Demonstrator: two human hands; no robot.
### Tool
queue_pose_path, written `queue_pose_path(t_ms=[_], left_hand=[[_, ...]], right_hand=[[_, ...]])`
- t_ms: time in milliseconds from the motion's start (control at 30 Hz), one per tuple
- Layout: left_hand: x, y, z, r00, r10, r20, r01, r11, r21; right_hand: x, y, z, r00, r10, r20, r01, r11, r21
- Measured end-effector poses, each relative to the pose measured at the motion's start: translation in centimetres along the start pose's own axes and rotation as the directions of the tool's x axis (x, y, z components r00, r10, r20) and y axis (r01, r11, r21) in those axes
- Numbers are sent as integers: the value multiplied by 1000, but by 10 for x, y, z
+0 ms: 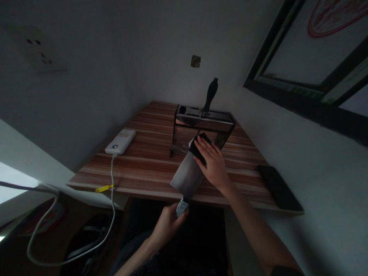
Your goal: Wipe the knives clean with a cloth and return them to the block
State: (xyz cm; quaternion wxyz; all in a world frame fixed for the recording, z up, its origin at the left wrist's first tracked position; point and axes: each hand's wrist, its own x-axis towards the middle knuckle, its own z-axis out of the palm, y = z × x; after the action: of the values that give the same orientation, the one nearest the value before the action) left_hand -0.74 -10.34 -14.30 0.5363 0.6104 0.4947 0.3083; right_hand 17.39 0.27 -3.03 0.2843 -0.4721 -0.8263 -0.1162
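A broad cleaver (188, 176) slants across the front edge of the wooden table. My left hand (169, 220) is closed round its pale patterned handle (181, 208), just off the table's edge. At the blade's far end, my right hand (211, 159) presses a black cloth-like piece (198, 151) against the metal, fingers together over it. A bit of something white shows beside the black piece. Right behind the blade stands a knife block (205, 120) with clear sides and a dark frame. One black-handled tool (212, 92) sticks up from its top.
On the table's left lies a white power bank (120, 142) with a white cable (112, 180) hanging over the edge, a yellow tag (104, 188) on it. A black phone (280, 188) lies at the right edge. Walls close in the table; a framed picture (310, 57) hangs right.
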Motion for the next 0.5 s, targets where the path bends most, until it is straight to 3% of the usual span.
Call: queue_pose_path(t_ms=[233, 500], left_hand=[[2, -1, -1, 1000, -1, -4, 1, 1000, 15], [3, -2, 0, 999, 36, -27, -35, 999, 35]], right_hand=[[-7, -8, 0, 999, -28, -19, 28, 999, -15], [-41, -47, 21, 987, -144, 75, 140, 989, 55]])
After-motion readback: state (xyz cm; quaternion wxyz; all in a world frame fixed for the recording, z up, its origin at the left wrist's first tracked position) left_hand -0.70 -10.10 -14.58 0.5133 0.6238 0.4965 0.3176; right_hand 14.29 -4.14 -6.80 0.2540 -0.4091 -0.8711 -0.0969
